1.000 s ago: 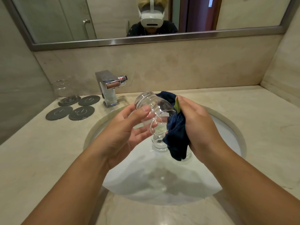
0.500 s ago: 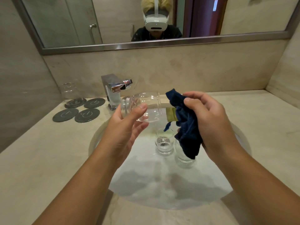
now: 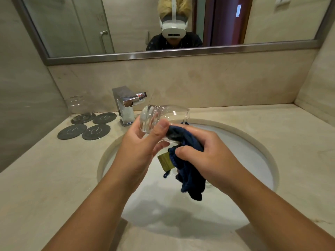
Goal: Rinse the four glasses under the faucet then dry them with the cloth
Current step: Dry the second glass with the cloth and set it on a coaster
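Clear glass tumbler (image 3: 163, 115) lies sideways above the sink (image 3: 235, 142). The left hand (image 3: 137, 147) curls its fingers round the base, turning the mouth toward the navy cloth (image 3: 190, 178) pinched by the right hand (image 3: 208, 158), probably to wipe inside.

Four dark coasters (image 3: 96, 131) on the desk (image 3: 45, 187), one faucet (image 3: 126, 107), one blue cloth (image 3: 190, 176). Only two I'm sure of otherwise: a held glass (image 3: 163, 116) plus a back glass (image 3: 77, 105).

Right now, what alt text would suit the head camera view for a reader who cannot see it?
Over a white round sink, a person's left hand holds a clear drinking glass on its side while the right hand grips a dark blue cloth against it. Behind stand a square chrome faucet and four dark round coasters, one bearing another clear glass.
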A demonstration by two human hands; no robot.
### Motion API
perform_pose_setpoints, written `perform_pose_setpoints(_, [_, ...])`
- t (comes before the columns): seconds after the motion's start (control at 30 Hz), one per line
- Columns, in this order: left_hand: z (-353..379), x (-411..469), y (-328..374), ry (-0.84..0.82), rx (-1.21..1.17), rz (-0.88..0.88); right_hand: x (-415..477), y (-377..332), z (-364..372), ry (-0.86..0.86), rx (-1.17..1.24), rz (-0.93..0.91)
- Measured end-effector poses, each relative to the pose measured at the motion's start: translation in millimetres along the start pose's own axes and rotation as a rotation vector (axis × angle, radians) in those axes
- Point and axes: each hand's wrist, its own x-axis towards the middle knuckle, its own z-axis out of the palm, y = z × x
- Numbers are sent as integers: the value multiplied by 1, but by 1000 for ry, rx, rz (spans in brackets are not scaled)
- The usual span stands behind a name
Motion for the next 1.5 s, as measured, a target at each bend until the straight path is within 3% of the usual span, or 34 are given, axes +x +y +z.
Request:
perform_pose_setpoints(0.3, [1,2,-1,101,-20,-60,2,-2,-3,50,-120,-32])
perform_pose_setpoints(0.4, [-1,2,-1,109,-25,-83,4,-5,-7,159,-111,-6])
perform_pose_setpoints(0.57, [-1,1,1,93,0,-77,8,-6,-16,224,274,173])
perform_pose_setpoints(0.7, [-3,-1,-2,-17,137,10,7,-1,-11,256,291,205])
perform_pose_setpoints(0.83, [-2,-2,-3,-61,183,75,6,0,-8,137,214,266])
perform_pose_setpoints(1.03, [-4,0,-4,-5,156,98,6,2,-16,-79,540,482])
perform_pose_setpoints(1.13, [-6,0,-5,-20,133,91,2,-4,-15,-202,505,445])
perform_pose_setpoints(1.37, [-8,-1,-2,-132,109,103,-3,-15,-7,-210,647,358])
perform_pose_setpoints(1.5, [-6,-2,0,-215,121,108,-3,-15,-1,-129,741,373])
